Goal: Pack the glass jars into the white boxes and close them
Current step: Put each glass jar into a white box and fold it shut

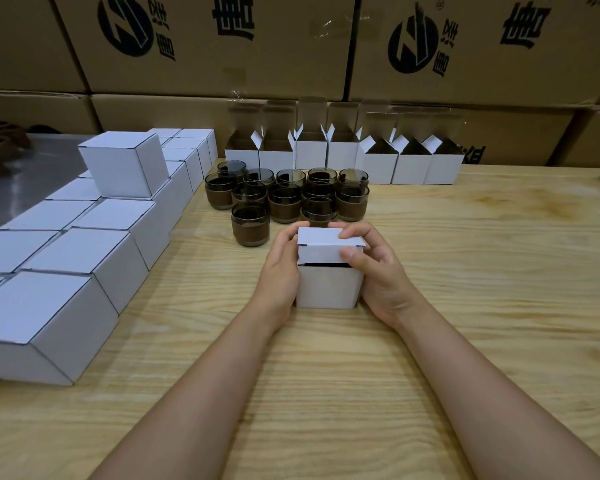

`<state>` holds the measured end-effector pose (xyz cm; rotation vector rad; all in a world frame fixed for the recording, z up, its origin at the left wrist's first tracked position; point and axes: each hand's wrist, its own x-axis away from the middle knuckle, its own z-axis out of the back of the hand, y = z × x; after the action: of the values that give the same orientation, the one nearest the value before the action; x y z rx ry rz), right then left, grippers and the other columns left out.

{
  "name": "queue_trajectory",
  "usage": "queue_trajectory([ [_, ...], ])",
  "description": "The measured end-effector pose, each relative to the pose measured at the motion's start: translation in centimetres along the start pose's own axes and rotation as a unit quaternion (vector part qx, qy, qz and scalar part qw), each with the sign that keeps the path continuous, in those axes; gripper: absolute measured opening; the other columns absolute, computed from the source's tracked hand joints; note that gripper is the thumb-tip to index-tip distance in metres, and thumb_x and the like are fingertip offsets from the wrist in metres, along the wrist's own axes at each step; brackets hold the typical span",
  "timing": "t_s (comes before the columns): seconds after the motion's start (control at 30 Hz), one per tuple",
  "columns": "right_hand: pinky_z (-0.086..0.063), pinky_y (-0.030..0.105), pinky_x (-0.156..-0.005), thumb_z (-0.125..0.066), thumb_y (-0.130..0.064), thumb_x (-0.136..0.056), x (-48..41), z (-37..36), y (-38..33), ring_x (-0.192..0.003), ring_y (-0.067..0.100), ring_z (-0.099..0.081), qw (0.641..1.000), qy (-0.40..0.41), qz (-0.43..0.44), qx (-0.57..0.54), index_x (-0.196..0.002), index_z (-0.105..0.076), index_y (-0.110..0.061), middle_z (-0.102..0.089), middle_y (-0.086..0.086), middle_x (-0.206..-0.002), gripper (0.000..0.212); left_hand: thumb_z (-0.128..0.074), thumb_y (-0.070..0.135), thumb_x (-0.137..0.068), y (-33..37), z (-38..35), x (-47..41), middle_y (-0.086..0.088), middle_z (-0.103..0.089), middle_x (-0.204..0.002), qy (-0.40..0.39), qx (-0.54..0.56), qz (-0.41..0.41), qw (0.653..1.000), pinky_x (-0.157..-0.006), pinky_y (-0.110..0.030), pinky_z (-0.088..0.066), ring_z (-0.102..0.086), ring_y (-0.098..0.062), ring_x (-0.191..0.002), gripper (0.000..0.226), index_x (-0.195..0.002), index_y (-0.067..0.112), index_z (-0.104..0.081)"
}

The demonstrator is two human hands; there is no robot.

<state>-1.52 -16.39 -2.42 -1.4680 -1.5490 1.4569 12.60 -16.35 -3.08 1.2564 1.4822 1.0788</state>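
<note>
- My left hand (280,268) grips the left side of the box (326,287), fingers curled up round its top edge.
- My right hand (376,271) holds the right side, fingers bent over the lid (321,236), thumb (349,253) pressing on the lid's front flap.
- The box stands upright on the table (482,278), between my hands, near me.
- The lid is nearly down; a dark slit shows under its front flap.
- The jars (284,202) stand clustered just behind the box, unpacked.
- Open boxes (378,164) line up behind the jars, flaps up.
- Closed boxes (84,254) sit stacked at my left.
- Cartons (222,64) form a wall at the back.
</note>
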Motion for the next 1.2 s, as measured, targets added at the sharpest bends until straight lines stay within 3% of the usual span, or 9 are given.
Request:
queue_trajectory([
  [0.17, -0.047, 0.034, -0.087, -0.064, -0.011, -0.073, 0.1, 0.1, 0.1, -0.11, 0.017, -0.054, 1.0, -0.007, 0.004, 0.012, -0.074, -0.067, -0.031, -0.055, 0.004, -0.124, 0.021, -0.041, 0.031, -0.1, 0.3, 0.0, 0.1, -0.002, -0.066, -0.114, -0.009, 0.009, 0.02, 1.0, -0.095, -0.046, -0.049, -0.063, -0.022, -0.103, 0.024, -0.102, 0.035, -0.065],
  [0.3, -0.049, 0.031, -0.084, -0.064, -0.007, -0.072, 0.3, 0.2, -0.1, -0.107, 0.015, -0.056, 1.0, -0.015, -0.004, 0.016, -0.072, -0.067, -0.03, -0.054, 0.004, -0.123, 0.023, -0.038, 0.046, -0.085, 1.0, 0.0, 0.6, 0.006, -0.074, -0.097, -0.12, 0.088, 0.025, 0.989, -0.073, -0.026, -0.056, -0.07, -0.009, -0.088, 0.041, -0.091, 0.031, -0.076],
  [0.43, -0.05, 0.029, -0.085, -0.062, -0.004, -0.071, 0.4, 0.3, -0.2, -0.108, 0.017, -0.055, 0.999, -0.035, -0.011, 0.004, -0.071, -0.069, -0.027, -0.051, 0.007, -0.125, 0.024, -0.055, 0.03, -0.071, 0.4, 0.2, 0.6, -0.005, -0.061, -0.113, -0.083, 0.064, 0.008, 0.994, -0.08, -0.032, -0.052, -0.061, -0.016, -0.094, 0.043, -0.114, 0.024, -0.053],
  [0.57, -0.04, 0.04, -0.097, -0.046, -0.017, -0.078, 0.2, 1.0, -0.5, -0.12, 0.028, -0.047, 0.996, -0.069, -0.049, -0.03, -0.076, -0.071, -0.015, -0.047, 0.012, -0.131, 0.025, -0.055, 0.017, -0.064, 0.4, 0.4, 0.6, -0.009, -0.057, -0.12, -0.084, 0.062, 0.015, 0.994, -0.091, -0.036, -0.046, -0.057, -0.021, -0.106, 0.053, -0.116, 0.023, -0.052],
  [0.7, -0.042, 0.035, -0.095, -0.048, -0.011, -0.073, -0.2, 1.6, -0.2, -0.116, 0.026, -0.049, 0.996, -0.056, -0.064, -0.015, -0.103, -0.065, -0.013, -0.052, 0.008, -0.126, 0.035, -0.055, 0.016, -0.065, 0.7, 0.3, 0.9, 0.001, -0.059, -0.108, -0.075, 0.057, -0.012, 0.996, -0.081, -0.023, -0.049, -0.059, -0.011, -0.097, 0.052, -0.116, 0.027, -0.052],
  [0.8, -0.044, 0.032, -0.095, -0.051, -0.009, -0.075, -0.5, 1.7, 0.0, -0.111, 0.02, -0.054, 0.996, -0.072, -0.048, -0.024, -0.125, -0.053, -0.024, -0.055, 0.007, -0.123, 0.052, -0.054, 0.024, -0.08, 0.6, 0.1, 2.1, 0.005, -0.057, -0.114, 0.02, -0.081, -0.16, 0.983, -0.089, -0.024, -0.047, -0.057, -0.006, -0.106, 0.032, -0.111, 0.031, -0.055],
  [0.87, -0.046, 0.028, -0.095, -0.053, -0.01, -0.077, -0.7, 1.7, 0.1, -0.111, 0.018, -0.053, 0.997, -0.066, -0.033, -0.016, -0.127, -0.051, -0.021, -0.056, 0.005, -0.121, 0.052, -0.055, 0.042, -0.085, 0.4, -0.2, 3.0, 0.005, -0.051, -0.12, 0.098, -0.246, -0.238, 0.934, -0.095, -0.032, -0.044, -0.051, -0.009, -0.112, 0.025, -0.102, 0.027, -0.065],
  [1.03, -0.051, 0.031, -0.088, -0.078, -0.038, -0.071, -0.7, 1.9, 0.4, -0.103, 0.015, -0.06, 0.994, -0.08, -0.076, -0.001, -0.123, -0.057, -0.022, -0.062, 0.001, -0.114, 0.059, -0.069, 0.07, -0.061, 0.4, -1.2, 3.8, 0.0, -0.035, -0.14, 0.086, -0.513, -0.192, 0.832, -0.097, -0.041, -0.039, -0.037, -0.021, -0.129, 0.07, -0.115, 0.027, -0.058],
  [1.2, -0.042, 0.032, -0.104, -0.076, -0.067, -0.059, -1.0, 1.6, 0.1, -0.122, 0.016, -0.054, 0.987, -0.089, -0.131, -0.036, -0.138, -0.047, -0.028, -0.058, -0.003, -0.131, 0.093, -0.08, 0.037, -0.066, 1.7, 0.2, 3.8, 0.001, -0.038, -0.127, 0.097, -0.451, -0.214, 0.861, -0.093, -0.037, -0.044, -0.042, -0.02, -0.115, 0.05, -0.105, 0.017, -0.054],
])
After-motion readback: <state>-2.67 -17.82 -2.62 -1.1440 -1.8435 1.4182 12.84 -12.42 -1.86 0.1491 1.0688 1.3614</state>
